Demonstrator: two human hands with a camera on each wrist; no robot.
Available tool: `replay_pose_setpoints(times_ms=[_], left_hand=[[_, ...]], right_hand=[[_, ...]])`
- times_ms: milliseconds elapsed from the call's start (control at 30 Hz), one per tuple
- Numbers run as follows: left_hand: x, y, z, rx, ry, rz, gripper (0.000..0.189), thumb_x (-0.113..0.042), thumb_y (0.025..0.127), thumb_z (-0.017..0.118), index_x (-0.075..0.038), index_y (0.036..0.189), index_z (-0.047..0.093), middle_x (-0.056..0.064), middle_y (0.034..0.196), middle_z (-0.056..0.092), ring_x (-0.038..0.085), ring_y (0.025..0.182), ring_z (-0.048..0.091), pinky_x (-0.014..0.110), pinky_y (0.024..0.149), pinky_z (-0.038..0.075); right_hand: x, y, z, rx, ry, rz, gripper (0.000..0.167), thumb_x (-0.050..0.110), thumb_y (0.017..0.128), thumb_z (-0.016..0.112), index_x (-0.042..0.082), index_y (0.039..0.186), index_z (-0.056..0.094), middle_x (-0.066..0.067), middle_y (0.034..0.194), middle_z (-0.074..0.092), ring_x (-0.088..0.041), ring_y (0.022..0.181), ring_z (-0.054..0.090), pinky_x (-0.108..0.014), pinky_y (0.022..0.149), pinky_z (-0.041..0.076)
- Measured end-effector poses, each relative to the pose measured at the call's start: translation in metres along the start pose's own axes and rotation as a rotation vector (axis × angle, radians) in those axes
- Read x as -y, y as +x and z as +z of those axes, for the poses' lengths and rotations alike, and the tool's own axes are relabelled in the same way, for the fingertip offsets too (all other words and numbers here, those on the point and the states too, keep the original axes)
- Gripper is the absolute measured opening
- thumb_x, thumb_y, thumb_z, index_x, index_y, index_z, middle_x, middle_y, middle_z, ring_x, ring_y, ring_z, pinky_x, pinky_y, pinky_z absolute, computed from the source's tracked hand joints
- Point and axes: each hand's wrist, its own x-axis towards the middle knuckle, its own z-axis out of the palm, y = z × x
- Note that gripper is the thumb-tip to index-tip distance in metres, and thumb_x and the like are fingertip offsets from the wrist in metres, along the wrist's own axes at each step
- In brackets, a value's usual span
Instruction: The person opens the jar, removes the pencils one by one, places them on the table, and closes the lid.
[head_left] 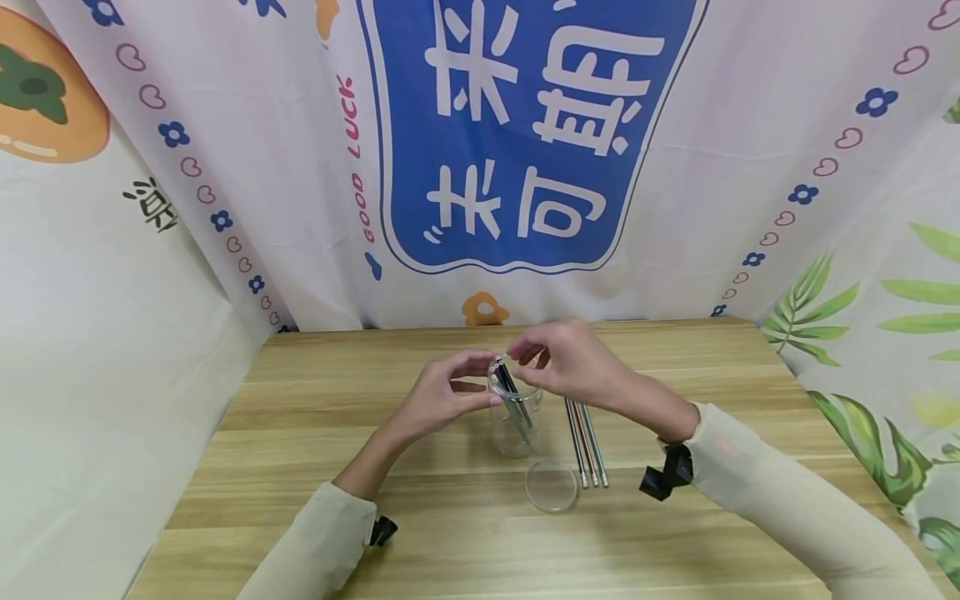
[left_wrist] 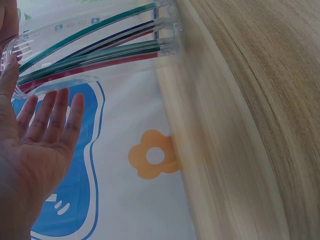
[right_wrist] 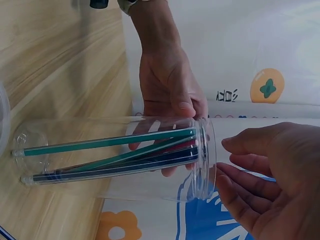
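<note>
A tall clear plastic jar (head_left: 513, 442) stands upright on the table, with several dark, teal and red pencils (right_wrist: 110, 170) leaning inside it. My left hand (head_left: 442, 392) holds the jar near its rim, thumb at the near side and fingers on the far side. Over the jar's mouth, my right hand (head_left: 573, 362) has its fingers loosely bent, thumb apart from them. In the right wrist view nothing shows between those fingers, and their tips are right by the rim.
Three pencils (head_left: 587, 446) lie side by side to the right of the jar, eraser ends toward me. A round clear lid (head_left: 551, 486) lies flat in front of the jar. Behind the wooden table (head_left: 300, 467) hangs a printed cloth (head_left: 315, 208).
</note>
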Motion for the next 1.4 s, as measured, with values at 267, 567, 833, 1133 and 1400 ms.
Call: replay_pose_setpoints(times_ms=[267, 567, 833, 1133, 1400], left_hand=[[-0.001, 0.0, 0.0, 0.004, 0.01, -0.001, 0.058, -0.006, 0.085, 0.09, -0.006, 0.137, 0.066, 0.014, 0.13, 0.073, 0.029, 0.118, 0.072, 0.054, 0.097, 0.062], [-0.002, -0.001, 0.0, 0.004, 0.008, -0.01, 0.058, -0.005, 0.085, 0.09, -0.006, 0.138, 0.065, 0.013, 0.13, 0.073, 0.029, 0.119, 0.071, 0.042, 0.095, 0.064], [-0.001, 0.0, 0.0, 0.006, 0.009, -0.012, 0.058, -0.007, 0.085, 0.09, -0.007, 0.138, 0.066, 0.013, 0.131, 0.073, 0.029, 0.118, 0.072, 0.052, 0.098, 0.062], [0.0, 0.0, 0.0, 0.005, 0.013, -0.008, 0.058, -0.006, 0.085, 0.09, -0.006, 0.137, 0.065, 0.014, 0.13, 0.073, 0.029, 0.118, 0.072, 0.051, 0.097, 0.063], [-0.001, 0.0, 0.001, 0.006, 0.011, -0.003, 0.058, -0.005, 0.085, 0.09, -0.006, 0.138, 0.065, 0.013, 0.131, 0.072, 0.029, 0.12, 0.071, 0.046, 0.096, 0.064]], right_hand=[[0.001, 0.007, 0.008, 0.013, -0.075, -0.074, 0.017, 0.001, 0.087, 0.082, 0.003, 0.104, 0.08, -0.008, 0.095, 0.081, -0.015, 0.084, 0.077, -0.027, 0.072, 0.066], [0.002, 0.009, 0.016, 0.04, -0.078, -0.031, 0.016, 0.0, 0.088, 0.082, 0.003, 0.103, 0.08, -0.006, 0.095, 0.08, -0.013, 0.083, 0.077, -0.028, 0.073, 0.066], [-0.001, 0.011, 0.018, 0.048, -0.07, -0.011, 0.015, 0.0, 0.088, 0.082, 0.005, 0.102, 0.081, -0.004, 0.094, 0.08, -0.011, 0.082, 0.076, -0.03, 0.073, 0.067], [-0.005, 0.012, 0.02, 0.028, -0.079, -0.03, 0.015, 0.0, 0.086, 0.083, 0.007, 0.099, 0.079, -0.003, 0.092, 0.08, -0.012, 0.082, 0.075, -0.03, 0.072, 0.066], [-0.007, 0.012, 0.021, 0.002, -0.09, -0.062, 0.014, 0.0, 0.085, 0.084, 0.008, 0.094, 0.077, -0.001, 0.089, 0.079, -0.011, 0.08, 0.076, -0.028, 0.07, 0.065]])
